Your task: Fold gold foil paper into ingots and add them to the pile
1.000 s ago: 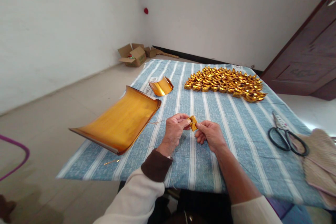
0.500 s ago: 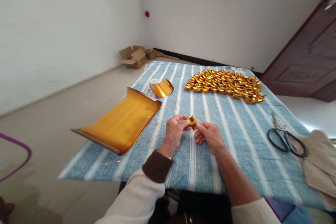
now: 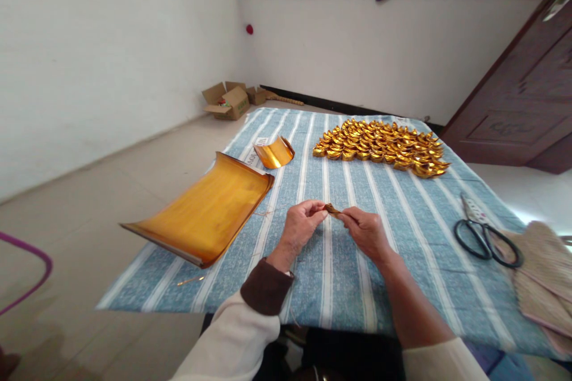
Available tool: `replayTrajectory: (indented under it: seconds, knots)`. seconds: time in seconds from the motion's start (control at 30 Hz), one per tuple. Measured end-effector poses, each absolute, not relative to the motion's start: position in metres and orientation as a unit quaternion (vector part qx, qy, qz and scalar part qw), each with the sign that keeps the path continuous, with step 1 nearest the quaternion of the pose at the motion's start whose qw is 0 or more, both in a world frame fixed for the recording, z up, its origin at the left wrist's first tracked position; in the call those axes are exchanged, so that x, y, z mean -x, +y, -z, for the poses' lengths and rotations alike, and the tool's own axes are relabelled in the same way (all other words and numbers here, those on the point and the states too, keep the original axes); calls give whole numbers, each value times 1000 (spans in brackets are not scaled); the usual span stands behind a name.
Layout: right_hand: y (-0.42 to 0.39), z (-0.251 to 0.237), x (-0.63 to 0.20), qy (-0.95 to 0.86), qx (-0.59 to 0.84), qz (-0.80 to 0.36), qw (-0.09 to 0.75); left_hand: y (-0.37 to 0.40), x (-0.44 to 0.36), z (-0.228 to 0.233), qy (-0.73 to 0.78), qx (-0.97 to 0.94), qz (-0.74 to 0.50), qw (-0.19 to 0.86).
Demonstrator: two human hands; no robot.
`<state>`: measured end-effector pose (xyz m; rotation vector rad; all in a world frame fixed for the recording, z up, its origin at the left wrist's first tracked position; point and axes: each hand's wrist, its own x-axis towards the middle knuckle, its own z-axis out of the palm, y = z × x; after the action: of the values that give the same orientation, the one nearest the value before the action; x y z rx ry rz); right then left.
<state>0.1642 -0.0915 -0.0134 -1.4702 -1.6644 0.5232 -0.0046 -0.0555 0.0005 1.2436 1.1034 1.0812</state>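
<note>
My left hand (image 3: 299, 227) and my right hand (image 3: 365, 229) meet over the middle of the blue striped cloth (image 3: 402, 262). Between their fingertips they pinch a small folded piece of gold paper (image 3: 332, 209), seen almost edge-on. A large stack of gold paper sheets (image 3: 203, 211), curled up at its ends, lies to the left of my left hand. A smaller curled gold sheet (image 3: 274, 153) sits beyond it. A wide heap of finished folded gold ingots (image 3: 382, 146) covers the far side of the cloth.
Black scissors (image 3: 485, 237) lie at the right, next to a woven straw mat (image 3: 543, 274). Open cardboard boxes (image 3: 227, 100) stand on the floor by the far wall. A dark wooden door (image 3: 522, 95) is at the right. A purple hoop (image 3: 27, 262) shows at the left edge.
Both hands have turned the small gold piece from face-on to nearly flat and edge-on. The hands stayed at the same spot.
</note>
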Motion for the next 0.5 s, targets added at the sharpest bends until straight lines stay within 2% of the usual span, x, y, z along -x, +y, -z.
replayTrajectory:
  seconds: [0.27,0.4,0.5]
  knots:
    - [-94,22,-167,-731,584,-125,330,-54,5,0,472,-610,-411,486]
    - [-94,23,-163,-714,595,-141,341,-53,3,-1,494,-592,-413,485]
    - [-94,22,-159,-675,603,-170,390,-55,1,-7,510,-526,-425,532]
